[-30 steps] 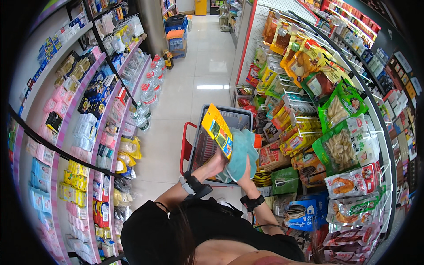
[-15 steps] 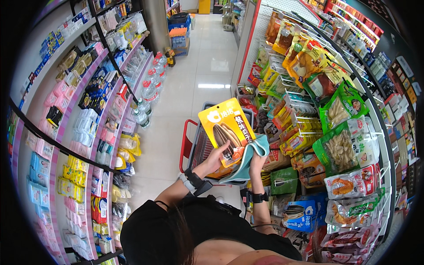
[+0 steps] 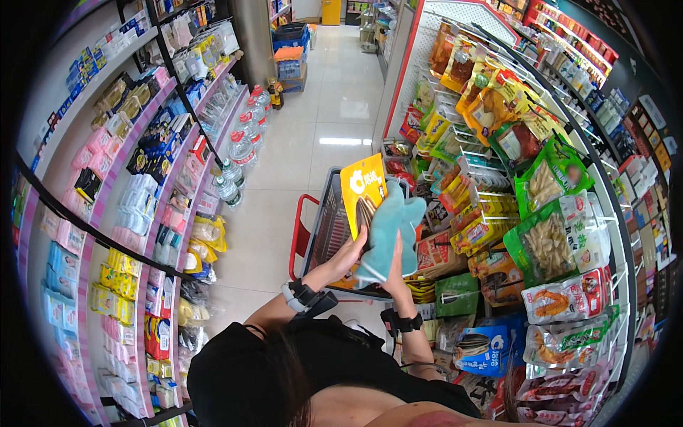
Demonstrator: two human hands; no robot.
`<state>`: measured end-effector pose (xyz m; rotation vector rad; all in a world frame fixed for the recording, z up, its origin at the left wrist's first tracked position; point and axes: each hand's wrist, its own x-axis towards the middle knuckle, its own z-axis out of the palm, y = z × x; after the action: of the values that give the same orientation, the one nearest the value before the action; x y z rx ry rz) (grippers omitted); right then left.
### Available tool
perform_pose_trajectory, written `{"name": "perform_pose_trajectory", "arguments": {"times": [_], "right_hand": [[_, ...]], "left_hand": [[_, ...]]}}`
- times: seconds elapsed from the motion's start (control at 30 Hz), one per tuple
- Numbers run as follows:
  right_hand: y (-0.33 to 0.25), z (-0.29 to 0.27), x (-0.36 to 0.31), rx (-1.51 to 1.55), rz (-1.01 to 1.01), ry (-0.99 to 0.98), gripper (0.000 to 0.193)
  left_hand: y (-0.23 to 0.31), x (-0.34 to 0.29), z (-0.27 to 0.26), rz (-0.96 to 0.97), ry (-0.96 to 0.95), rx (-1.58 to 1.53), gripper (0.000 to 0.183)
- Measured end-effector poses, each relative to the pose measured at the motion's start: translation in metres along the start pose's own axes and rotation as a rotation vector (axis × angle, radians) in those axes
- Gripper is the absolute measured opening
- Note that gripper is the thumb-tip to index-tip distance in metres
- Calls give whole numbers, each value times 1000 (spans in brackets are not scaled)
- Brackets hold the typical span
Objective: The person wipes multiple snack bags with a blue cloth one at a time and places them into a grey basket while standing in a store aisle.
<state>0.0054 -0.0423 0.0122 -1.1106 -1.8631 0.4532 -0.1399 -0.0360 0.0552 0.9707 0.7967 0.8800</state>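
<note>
A yellow bag of sunflower seeds (image 3: 360, 186) is held up in front of me, above a shopping basket. My left hand (image 3: 350, 257) grips its lower left edge. A teal cloth (image 3: 393, 226) covers the bag's right side and lower part. Behind that cloth, my right hand (image 3: 396, 269) presses it against the bag; most of its fingers are hidden by the fabric. Below both hands stands the grey basket (image 3: 324, 235) with a red handle (image 3: 297, 235).
Hanging snack bags (image 3: 544, 238) crowd the rack close on my right. On the left, shelves (image 3: 153, 206) hold packaged goods. Large water bottles (image 3: 242, 148) line the left side of the tiled aisle (image 3: 284, 206). Blue crates (image 3: 289, 64) stand farther ahead.
The teal cloth has moved up and spread over more of the bag's front. The bag has turned so less of its face shows. My right hand has shifted slightly left with the cloth.
</note>
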Motion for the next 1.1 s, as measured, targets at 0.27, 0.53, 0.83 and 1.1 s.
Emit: {"name": "perform_pose_trajectory", "arguments": {"times": [0.27,0.53,0.83,1.1], "right_hand": [[-18,24,5,-17,-45,78,61],[18,43,-3,4,57,323,46],[40,54,-34,111,160,317,40],[-16,23,-9,-199,-140,231,57]], "left_hand": [[-18,6,-16,40,5,-118,68],[-19,-8,-13,-50,51,-267,63],[-24,-13,-33,-17,-64,-220,65],[-31,-10,-43,-91,32,-161,62]]}}
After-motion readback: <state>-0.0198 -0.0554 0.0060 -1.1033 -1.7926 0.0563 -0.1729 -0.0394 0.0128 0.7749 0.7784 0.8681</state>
